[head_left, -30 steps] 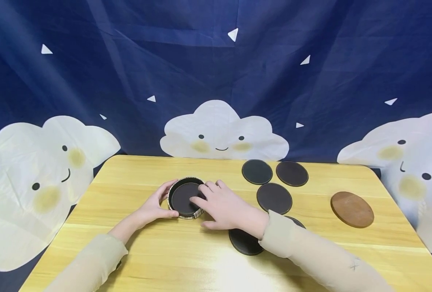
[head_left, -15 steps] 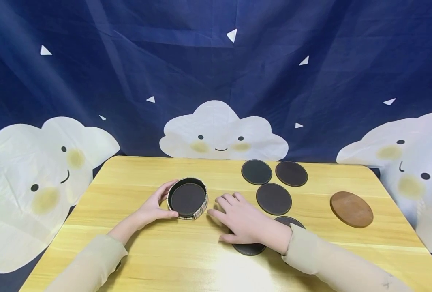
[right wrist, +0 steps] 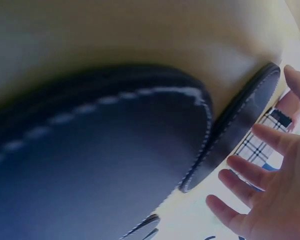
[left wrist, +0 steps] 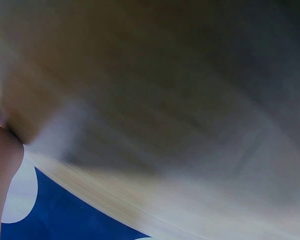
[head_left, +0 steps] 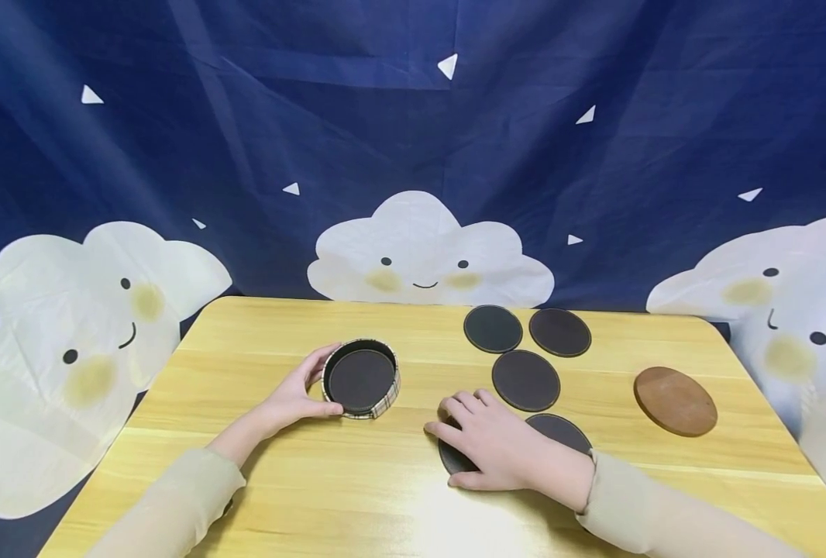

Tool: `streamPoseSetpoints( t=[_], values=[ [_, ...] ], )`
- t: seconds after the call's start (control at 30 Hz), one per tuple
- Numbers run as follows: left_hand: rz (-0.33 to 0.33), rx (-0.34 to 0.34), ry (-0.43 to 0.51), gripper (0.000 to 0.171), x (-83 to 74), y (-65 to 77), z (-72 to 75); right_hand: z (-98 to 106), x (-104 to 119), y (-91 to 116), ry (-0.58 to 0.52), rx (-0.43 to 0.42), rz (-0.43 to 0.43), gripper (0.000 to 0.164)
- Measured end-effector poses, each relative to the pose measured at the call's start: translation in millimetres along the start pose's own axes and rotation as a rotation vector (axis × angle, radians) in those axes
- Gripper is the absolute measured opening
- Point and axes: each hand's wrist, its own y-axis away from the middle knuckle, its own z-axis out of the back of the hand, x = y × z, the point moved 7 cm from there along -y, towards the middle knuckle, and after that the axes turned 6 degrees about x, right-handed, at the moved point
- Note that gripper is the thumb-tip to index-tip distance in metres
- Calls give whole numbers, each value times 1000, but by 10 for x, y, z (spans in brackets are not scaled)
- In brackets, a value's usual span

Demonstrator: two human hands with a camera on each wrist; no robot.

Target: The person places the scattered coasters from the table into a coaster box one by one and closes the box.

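In the head view my left hand [head_left: 294, 397] grips the near-left side of a round coaster holder [head_left: 388, 397] with a plaid outer wall, thumb in front and fingers behind. Inside the holder lies a dark round disc [head_left: 361, 380] like a coaster. My right hand [head_left: 497, 446] is over a black coaster [head_left: 452, 460], covering most of it. The right wrist view shows that hand [right wrist: 277, 175] with its fingers spread and nothing between them. Beyond the fingers is the plaid holder [right wrist: 255, 147]. At the left wrist view's edge shows only part of the left hand [left wrist: 5, 160].
Behind the right hand lie more dark stitched coasters: one beside the wrist [head_left: 559, 431], one in the middle [head_left: 526, 380] and two at the back [head_left: 493, 328]. A brown round disc [head_left: 675, 401] lies on the right of the wooden table [head_left: 301, 496]. A blue cloud-print curtain [head_left: 385, 116] hangs behind.
My right hand has drawn back from the holder, toward the right and nearer, to over the nearest coaster. The left hand keeps its grip on the holder in place.
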Motion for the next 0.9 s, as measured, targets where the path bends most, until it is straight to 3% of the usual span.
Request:
streamPoseSetpoints(
  t=[0.5,0.9],
  values=[
    [-1,-2,-11,109,9,-6,3,-146,-54,176,-115,98,-55,80],
    [-6,0,22,108,7,-14,-6,-117,-71,107,-130,45,-54,74]
  ],
)
